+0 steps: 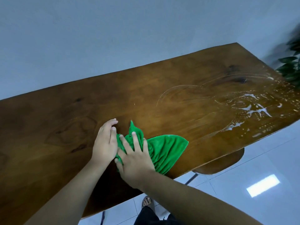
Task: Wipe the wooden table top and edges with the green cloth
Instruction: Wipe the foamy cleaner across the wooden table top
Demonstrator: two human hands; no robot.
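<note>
A green cloth [164,151] lies bunched on the wooden table top [65,124], close to the table's near edge. My right hand [135,157] presses flat on the cloth's left part with fingers spread. My left hand [105,142] rests beside it on the left, its fingers touching the cloth's left edge and partly on the bare wood. Foamy wet streaks and droplets [253,109] cover the table's right end.
A wall [113,38] runs behind the table's far edge. A leafy plant [290,62] stands past the right end. A wooden stool seat [222,163] sits under the near edge on the tiled floor. My sandalled foot [147,202] shows below.
</note>
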